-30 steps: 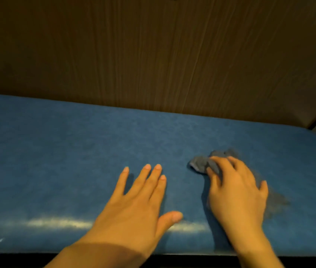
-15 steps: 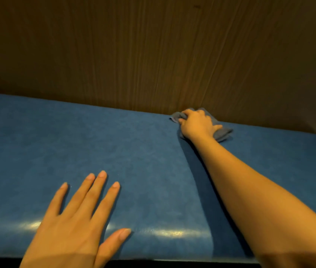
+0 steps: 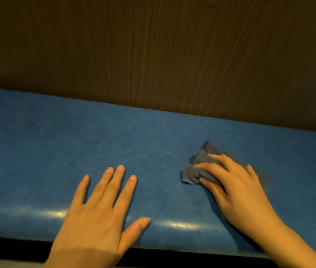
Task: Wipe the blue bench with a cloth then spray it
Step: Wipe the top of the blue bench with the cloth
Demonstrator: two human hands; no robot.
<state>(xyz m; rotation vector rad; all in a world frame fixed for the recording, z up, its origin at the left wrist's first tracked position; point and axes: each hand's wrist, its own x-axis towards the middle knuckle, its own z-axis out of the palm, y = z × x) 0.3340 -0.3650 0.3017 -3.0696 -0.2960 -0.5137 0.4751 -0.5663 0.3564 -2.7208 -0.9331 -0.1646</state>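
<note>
Operator: Since the frame half a second back, the right hand (image 3: 238, 188) has come away from the rear edge by the wood panel (image 3: 153, 45). It now sits nearer, mid-depth on the blue desk (image 3: 56, 142), right of centre. The cloth (image 3: 196, 172) came with it.

Inspector: Grip on the cloth?

Operator: I see the right fingers (image 3: 212, 168) extended and spread, pressing down on the bunched grey cloth. Its far and left parts stick out beyond the fingertips, and its right edge is blurred.

Inspector: And the other hand?

Operator: The left hand (image 3: 97, 215) lies palm down on the desk near its front edge. Its fingers (image 3: 114, 182) are straight and splayed, holding nothing, well apart from the cloth.
</note>
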